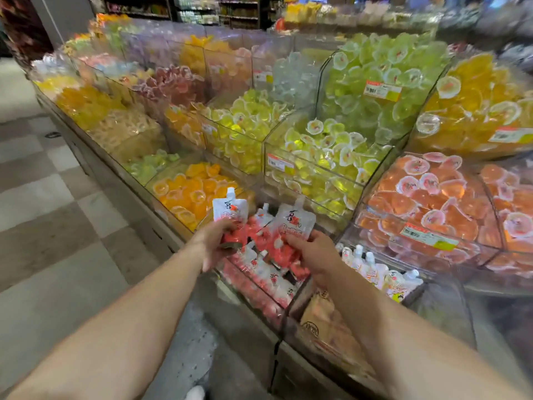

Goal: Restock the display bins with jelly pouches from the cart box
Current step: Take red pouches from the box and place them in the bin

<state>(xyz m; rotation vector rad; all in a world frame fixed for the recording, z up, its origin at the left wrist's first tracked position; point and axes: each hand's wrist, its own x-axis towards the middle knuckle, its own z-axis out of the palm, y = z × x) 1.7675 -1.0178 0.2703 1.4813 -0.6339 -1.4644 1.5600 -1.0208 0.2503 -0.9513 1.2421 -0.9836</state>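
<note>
Both forearms reach forward and slightly right over the front edge of the display. Left hand (215,241) is closed on a white spouted jelly pouch with red print (230,209), held upright, spout up. Right hand (313,251) grips a second white spouted pouch with red print (292,223), long axis tilted, spout up and right. The hands are apart, a narrow gap between them, about level.

Directly beneath both hands: clear acrylic front bin of red-and-white pouches (261,280), already well filled, contents lying at mixed angles. Judgement: release point is straight down; neither hand is clearly nearer. The bin's front wall sits just below the wrists, so room is short toward the body and open toward the back.

Just right: a neighbouring clear bin with pale upright spouted pouches (375,269). Behind: orange jelly cups (196,192), yellow-green jelly cups (323,151), peach-orange cups (427,197), all in clear bins stepped upward.

Cart box: not in view.
</note>
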